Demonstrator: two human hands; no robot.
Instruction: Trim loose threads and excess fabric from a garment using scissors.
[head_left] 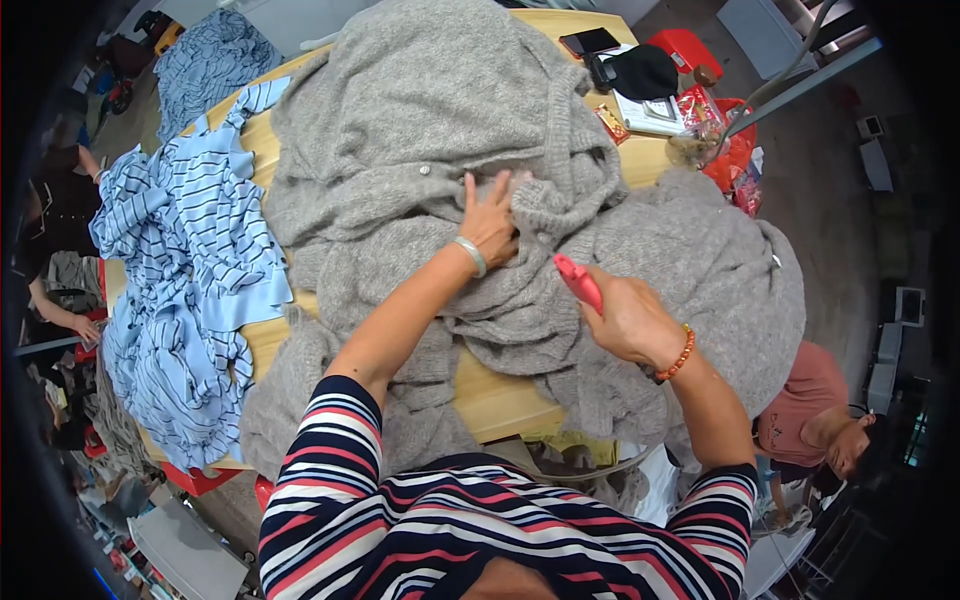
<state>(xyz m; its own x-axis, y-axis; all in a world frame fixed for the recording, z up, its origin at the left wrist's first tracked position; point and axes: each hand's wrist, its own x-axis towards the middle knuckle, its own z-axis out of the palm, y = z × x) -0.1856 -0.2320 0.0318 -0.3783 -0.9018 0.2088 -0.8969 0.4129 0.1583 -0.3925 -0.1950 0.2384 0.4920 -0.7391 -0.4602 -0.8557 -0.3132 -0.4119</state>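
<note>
My left hand [490, 222] lies on a grey knitted cardigan [430, 110] in the middle of the table, with fingers spread near its ribbed edge. A bracelet circles that wrist. My right hand [630, 315] is closed round a small pink-red plastic hand tool [577, 281], whose tip points toward the left hand. The tool's working end does not show clearly. A round button [425, 170] sits on the cardigan left of my left fingers. More grey knitwear [690, 260] lies heaped under and beyond my right hand.
Blue striped garments [195, 230] cover the table's left side. At the far right are a phone [590, 41], a black cap [643, 72], a red box [685, 50] and a red plastic bag [735, 140]. One person [815, 410] is at lower right; others are at the left.
</note>
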